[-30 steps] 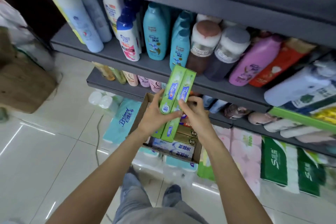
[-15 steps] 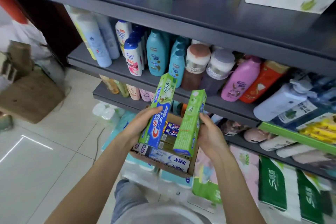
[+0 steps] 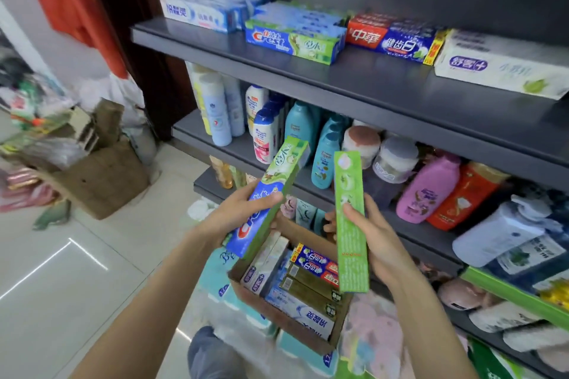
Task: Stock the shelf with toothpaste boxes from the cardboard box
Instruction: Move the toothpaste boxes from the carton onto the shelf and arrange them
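Since a second earlier, the two green toothpaste boxes, then pressed together over the cardboard box [image 3: 295,321], had been split, one to each hand, and lifted clear; the view had tipped up so the top shelf [image 3: 354,83] with its toothpaste rows came into sight. Judged: picking was done for this pair and placing on that shelf came next. Left hand [image 3: 243,218] gripped the Crest box [image 3: 271,194] around its lower half, fingers curled behind and thumb across the front face, box tilted up and rightward above the cardboard box. Right hand [image 3: 374,240] held the second green box [image 3: 351,221] nearly upright, thumb on the front, fingers wrapped behind, just right of the Crest box and apart from it. A matching Crest stack [image 3: 295,41] lay on the top shelf, well above both hands. More toothpaste remained in the cardboard box.
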### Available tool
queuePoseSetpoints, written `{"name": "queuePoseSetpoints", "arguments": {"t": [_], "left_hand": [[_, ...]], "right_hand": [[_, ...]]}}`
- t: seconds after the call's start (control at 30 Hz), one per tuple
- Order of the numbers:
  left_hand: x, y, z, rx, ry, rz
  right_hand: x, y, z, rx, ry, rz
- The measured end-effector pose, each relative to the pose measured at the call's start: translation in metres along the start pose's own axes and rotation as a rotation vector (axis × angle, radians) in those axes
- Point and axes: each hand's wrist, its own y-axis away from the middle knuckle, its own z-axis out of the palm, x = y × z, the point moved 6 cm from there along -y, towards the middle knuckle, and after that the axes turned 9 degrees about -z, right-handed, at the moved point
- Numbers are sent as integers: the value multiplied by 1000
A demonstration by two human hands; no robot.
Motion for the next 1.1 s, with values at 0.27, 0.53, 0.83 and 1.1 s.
{"name": "queuePoseSetpoints", "arguments": {"t": [0.27, 0.53, 0.83, 1.1], "left_hand": [[172, 1, -65, 252, -618, 716], [304, -99, -97, 346, -1482, 864], [304, -145, -108, 387, -1208, 1278], [284, -86, -99, -222, -85, 706]], "right_hand": [[-101, -52, 23, -5, -64, -229], [-175, -98, 61, 57, 51, -465], [-213, -142, 86, 338, 547, -652], [-208, -156, 138, 455, 1503, -972]]}}
